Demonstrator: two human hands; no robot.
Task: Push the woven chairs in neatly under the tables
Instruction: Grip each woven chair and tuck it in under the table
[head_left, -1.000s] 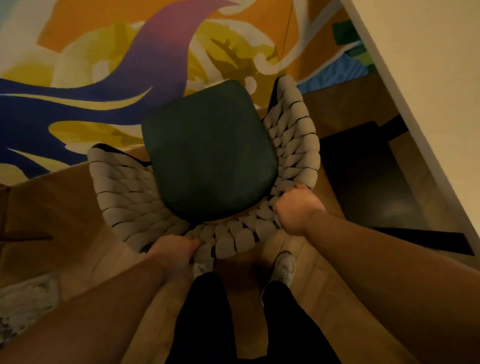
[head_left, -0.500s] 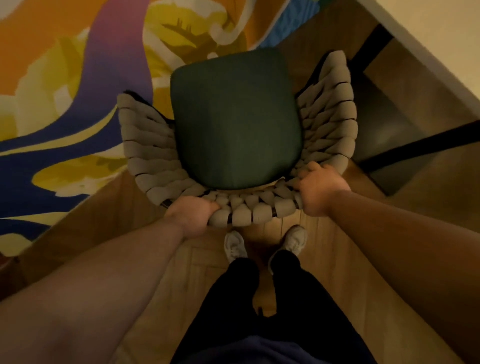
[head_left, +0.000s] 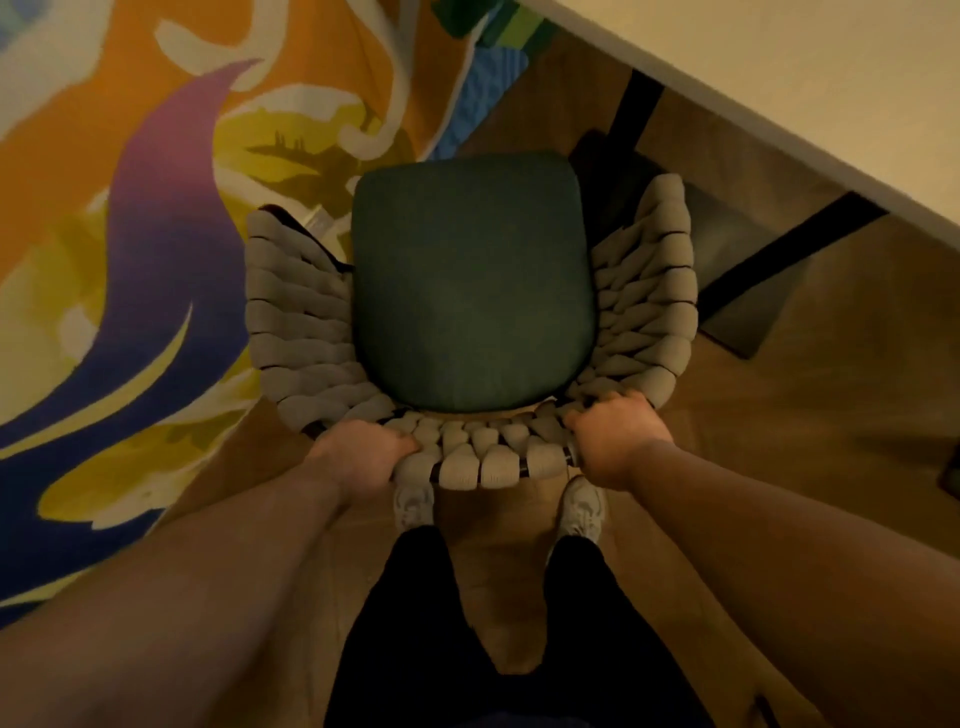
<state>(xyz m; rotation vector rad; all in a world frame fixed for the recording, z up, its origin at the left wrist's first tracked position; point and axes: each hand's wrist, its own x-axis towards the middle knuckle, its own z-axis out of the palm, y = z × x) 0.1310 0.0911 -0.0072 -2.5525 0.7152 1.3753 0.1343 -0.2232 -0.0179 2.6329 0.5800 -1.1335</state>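
A woven chair (head_left: 296, 322) with thick beige rope sides and a dark green seat cushion (head_left: 470, 280) stands straight in front of me, seen from above. My left hand (head_left: 358, 454) grips the left part of its curved backrest rim. My right hand (head_left: 615, 439) grips the right part of the same rim. The cream table top (head_left: 810, 78) runs diagonally across the upper right, with its black legs (head_left: 789, 249) below it. The chair's front right corner lies close to the table edge.
A bright patterned rug (head_left: 145, 218) in orange, yellow, purple and blue covers the floor on the left, partly under the chair. Wooden floor (head_left: 810, 415) lies on the right. My two feet in pale shoes (head_left: 582, 506) stand just behind the chair.
The chair has turned clockwise and now faces squarely towards the table, closer to its edge. Both hands have kept their grip on the backrest rim.
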